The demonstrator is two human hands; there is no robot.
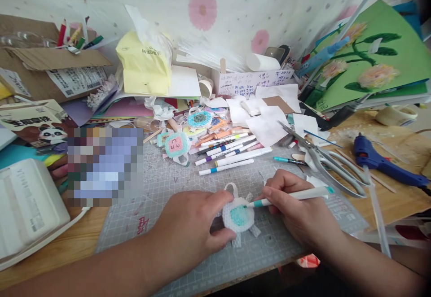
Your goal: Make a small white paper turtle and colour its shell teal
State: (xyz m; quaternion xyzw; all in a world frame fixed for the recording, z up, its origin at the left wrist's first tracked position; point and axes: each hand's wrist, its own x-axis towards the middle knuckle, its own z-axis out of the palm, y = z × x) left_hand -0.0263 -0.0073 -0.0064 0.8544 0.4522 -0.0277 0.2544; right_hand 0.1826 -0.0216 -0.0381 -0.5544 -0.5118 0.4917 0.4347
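Here, at the far left corner of the tabletop (60,243), an open cardboard box (40,70) holds pencils and pens (76,37) standing upright. Beside it a yellow tissue pack (144,66) has one sheet pulled up. A white plastic case (27,207) sits closed at the near left edge.

A grey cutting mat (161,180) covers the middle. Along its far edge lies a loose row of marker pens (229,153), and beside them two finished foam pieces (177,144), one with a small drawn face. Large metal scissors (330,162) lie open to the right of the mat, with a blue glue gun (380,160) just beyond them on the right side. A green floral board (373,59) leans at the far right corner.

Near the front edge of the mat lies a small white foam piece (239,214), rounded, with little tabs sticking out and a teal patch coloured in its centre. The left hand (191,229) presses down on its left side, fingers curled over the edge. The right hand (296,207) is closed around a teal-tipped marker (292,196), pinching it near the tip, and the tip touches the foam piece at the edge of the teal patch.
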